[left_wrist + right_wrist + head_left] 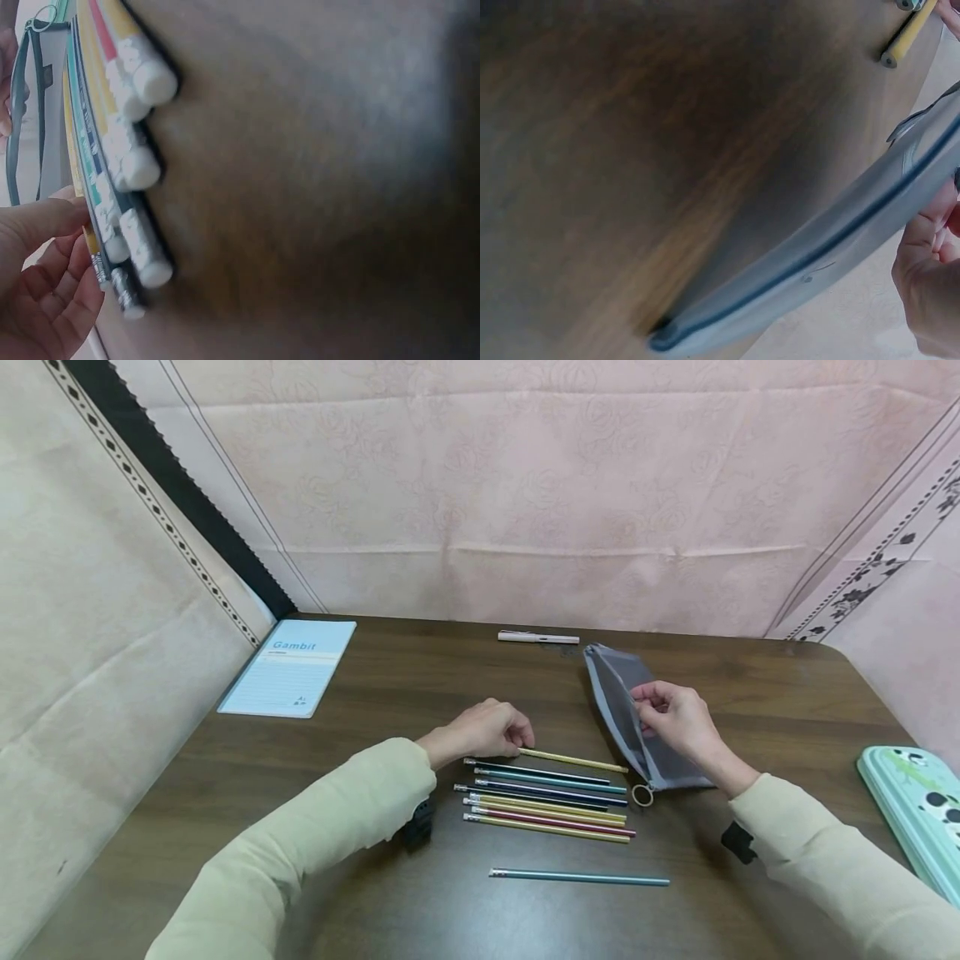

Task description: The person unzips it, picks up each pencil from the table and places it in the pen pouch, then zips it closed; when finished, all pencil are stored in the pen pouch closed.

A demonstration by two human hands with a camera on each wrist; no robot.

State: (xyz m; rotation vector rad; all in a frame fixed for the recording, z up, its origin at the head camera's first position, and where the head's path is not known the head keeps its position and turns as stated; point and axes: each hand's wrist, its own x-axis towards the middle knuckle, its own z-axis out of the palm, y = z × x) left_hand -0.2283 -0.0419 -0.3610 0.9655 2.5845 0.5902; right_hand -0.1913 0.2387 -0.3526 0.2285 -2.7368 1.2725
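In the head view my left hand [487,729] pinches a yellow pencil [576,761] near its eraser end, between thumb and fingers. Below it several pencils [551,807] in black, teal, yellow and red lie side by side, erasers to the left. The left wrist view shows their white erasers [157,82] close up. My right hand [678,718] grips the rim of a grey zip pouch [626,667], whose mouth gapes toward the pencils. Its fingertips are partly hidden by the pouch wall in the right wrist view. A metal ring [642,795] hangs at the pouch's near end.
One teal pencil [579,877] lies apart, nearer me. A light blue notebook [288,668] rests at the back left. Near the far edge is a white pen [538,637], and a mint green case [915,810] stands at the right. Cloth walls border the brown table [405,652].
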